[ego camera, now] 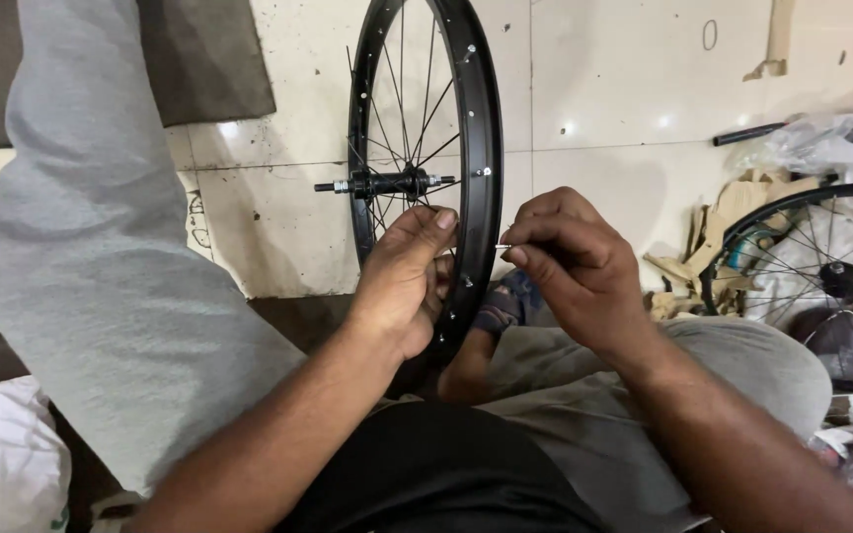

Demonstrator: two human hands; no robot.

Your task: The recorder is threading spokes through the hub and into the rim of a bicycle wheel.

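Between the knees, an upright black metal bicycle wheel rim (pixel 481 148) stands. Left hand (pixel 402 281) grips it at seven o'clock; right hand (pixel 570 262) pinches a small silver spoke nipple (pixel 504 246), best kept square to its hole.

The person wore loose light-grey fabric trousers (pixel 120 286), which covered both legs on either side of the black garment (pixel 436 474) at the waist. Both forearms were bare, with no sleeves, watch or bands in view. The left hand (pixel 405 281) and the right hand (pixel 575 266) were ungloved, with short nails and no rings.
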